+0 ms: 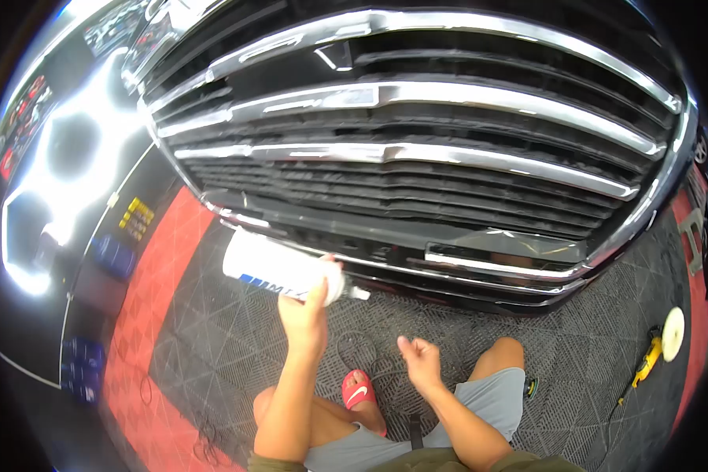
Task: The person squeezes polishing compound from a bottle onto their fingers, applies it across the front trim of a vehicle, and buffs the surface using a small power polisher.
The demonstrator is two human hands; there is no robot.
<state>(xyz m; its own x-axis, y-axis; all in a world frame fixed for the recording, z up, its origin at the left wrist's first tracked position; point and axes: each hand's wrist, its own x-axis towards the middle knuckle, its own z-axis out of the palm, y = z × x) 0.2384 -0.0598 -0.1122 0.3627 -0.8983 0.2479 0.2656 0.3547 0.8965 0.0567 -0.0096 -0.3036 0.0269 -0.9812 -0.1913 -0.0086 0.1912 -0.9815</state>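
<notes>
"When you logged the position, where was the white bottle (252,259)?"

"It was in my left hand (305,318), held up in front of the car's grille (417,177), tilted, with its nozzle (359,293) directed toward my right side. My fingers were wrapped round it close to the nozzle end."

"And the right hand (423,366)?"

"Raised near my right knee (502,354), fingers curled inward, thumb extended. At that size I could not tell how fully they were closed, or whether they had hold of anything small."

"How far had matters got?"

"The bottle was raised and gripped. No fluid showed at the nozzle, so I judged that dispensing was not under way. The yellow polisher (648,361) lay on the floor mat (236,338), well apart from both hands and out of use."
</notes>
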